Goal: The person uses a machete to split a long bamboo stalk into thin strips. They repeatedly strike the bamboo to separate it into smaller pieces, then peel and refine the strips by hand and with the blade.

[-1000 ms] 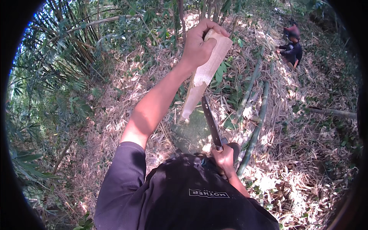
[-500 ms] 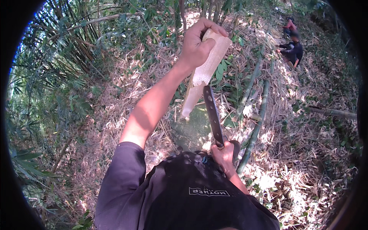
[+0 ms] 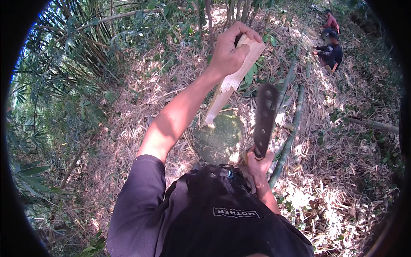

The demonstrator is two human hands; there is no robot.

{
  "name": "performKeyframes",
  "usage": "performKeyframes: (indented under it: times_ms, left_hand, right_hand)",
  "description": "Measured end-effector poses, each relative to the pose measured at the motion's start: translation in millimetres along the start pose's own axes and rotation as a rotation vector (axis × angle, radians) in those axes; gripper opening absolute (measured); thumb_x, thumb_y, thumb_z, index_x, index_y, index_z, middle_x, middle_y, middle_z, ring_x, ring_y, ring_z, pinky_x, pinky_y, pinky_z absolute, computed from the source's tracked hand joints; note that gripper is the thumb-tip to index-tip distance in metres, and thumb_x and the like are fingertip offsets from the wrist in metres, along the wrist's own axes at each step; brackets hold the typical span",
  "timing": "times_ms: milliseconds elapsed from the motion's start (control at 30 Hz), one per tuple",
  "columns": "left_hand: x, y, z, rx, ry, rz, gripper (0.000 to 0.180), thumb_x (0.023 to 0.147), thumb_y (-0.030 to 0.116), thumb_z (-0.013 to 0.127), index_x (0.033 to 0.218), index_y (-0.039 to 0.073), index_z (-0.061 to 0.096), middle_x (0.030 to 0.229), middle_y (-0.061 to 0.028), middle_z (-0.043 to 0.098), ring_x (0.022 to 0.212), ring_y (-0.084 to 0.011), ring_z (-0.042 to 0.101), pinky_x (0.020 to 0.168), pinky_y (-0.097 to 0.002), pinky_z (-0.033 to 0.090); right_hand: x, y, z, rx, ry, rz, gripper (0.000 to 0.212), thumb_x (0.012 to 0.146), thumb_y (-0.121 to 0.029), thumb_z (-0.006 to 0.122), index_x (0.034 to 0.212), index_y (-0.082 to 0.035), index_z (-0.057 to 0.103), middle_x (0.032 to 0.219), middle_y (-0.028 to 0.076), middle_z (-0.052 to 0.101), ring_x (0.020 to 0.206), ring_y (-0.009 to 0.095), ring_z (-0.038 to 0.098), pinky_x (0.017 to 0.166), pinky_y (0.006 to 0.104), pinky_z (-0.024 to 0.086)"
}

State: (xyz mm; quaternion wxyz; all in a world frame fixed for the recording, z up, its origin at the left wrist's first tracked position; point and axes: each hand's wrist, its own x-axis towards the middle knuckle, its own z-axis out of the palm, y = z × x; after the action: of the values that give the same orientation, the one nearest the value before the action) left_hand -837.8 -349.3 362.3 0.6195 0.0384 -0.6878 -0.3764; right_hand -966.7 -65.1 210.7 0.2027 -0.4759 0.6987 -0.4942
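Observation:
My left hand [image 3: 233, 50] is closed round the top end of a pale, flat piece of split bamboo [image 3: 235, 80], held up in front of me with its lower end hanging down. Partway along, its surface is notched and splintered. Lower and to the right, my right hand [image 3: 260, 162] grips the handle of a machete [image 3: 265, 120]. The dark, broad blade, with several holes along it, points up and away from me. A gap lies between the blade and the bamboo piece.
Green bamboo poles [image 3: 292, 137] lie on the leaf-littered ground to the right. Two people [image 3: 332, 55] are low to the ground at the far right. Standing bamboo [image 3: 87, 47] grows at the far left, and another pole [image 3: 372, 124] lies at the right.
The machete has swung right, away from the bamboo piece, and its blade has turned to show more of its flat side. My left hand with the bamboo has shifted slightly right.

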Motion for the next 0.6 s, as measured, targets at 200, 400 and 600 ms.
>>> performKeyframes:
  times_ms: [200,400,600]
  left_hand:
    - [-7,5,7,0.036,0.023,0.03,0.032,0.073,-0.012,0.04,0.1,0.003,0.051,0.099,-0.0144,0.069,0.106,-0.0254,0.068,0.098,-0.0415,0.053]
    - [-4,4,-13,0.064,0.086,0.076,0.031,0.075,-0.013,0.042,0.1,0.002,0.052,0.101,-0.016,0.071,0.105,-0.0259,0.07,0.097,-0.04,0.054]
    - [2,28,5,-0.061,0.141,0.054,0.031,0.075,-0.014,0.043,0.099,0.001,0.055,0.1,-0.0143,0.071,0.103,-0.0225,0.07,0.095,-0.0357,0.054]
  right_hand:
    - [11,1,7,-0.152,-0.01,0.175,0.018,0.078,-0.012,0.069,0.091,0.002,0.068,0.069,0.014,0.067,0.065,0.023,0.068,0.065,0.0371,0.054]
    - [-16,19,-1,-0.045,-0.064,0.239,0.019,0.076,-0.013,0.066,0.087,0.003,0.065,0.066,0.008,0.061,0.061,0.014,0.058,0.06,0.0322,0.049]
    - [7,4,-5,0.004,0.028,-0.02,0.016,0.074,-0.01,0.068,0.083,0.001,0.062,0.06,0.009,0.058,0.058,0.016,0.058,0.057,0.0342,0.048]
